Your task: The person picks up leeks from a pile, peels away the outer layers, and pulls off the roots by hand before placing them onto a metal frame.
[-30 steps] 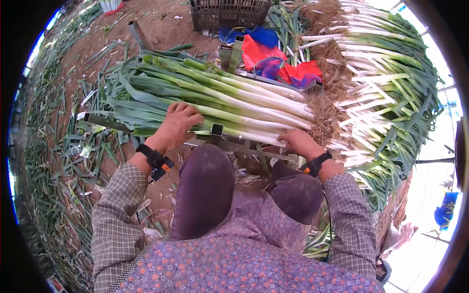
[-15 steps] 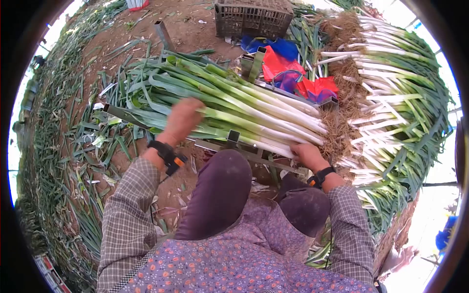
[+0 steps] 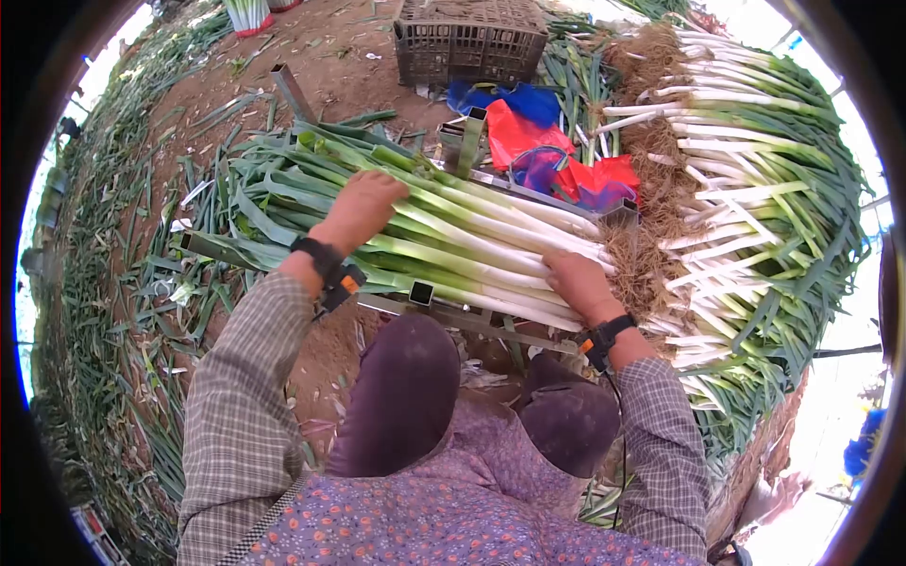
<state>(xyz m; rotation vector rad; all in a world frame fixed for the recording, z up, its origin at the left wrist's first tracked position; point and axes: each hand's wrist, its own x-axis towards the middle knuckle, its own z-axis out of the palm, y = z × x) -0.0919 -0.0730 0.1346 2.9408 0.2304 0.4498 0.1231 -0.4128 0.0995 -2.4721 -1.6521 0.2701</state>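
Note:
A thick bundle of leeks lies across a metal frame in front of my knees, green leaves to the left, white shanks and roots to the right. My left hand rests flat on top of the green part, fingers spread over the stalks. Near the root end, my right hand presses on the white shanks. Neither hand is closed around a stalk.
A large heap of leeks with roots showing fills the right side. Red and blue bags lie behind the frame, and a dark plastic crate stands farther back. Cut leaves litter the earth floor on the left.
My left hand lifted off the near edge of the bundle and came down farther up on the green stalks. My right hand slid from the near side onto the white shanks.

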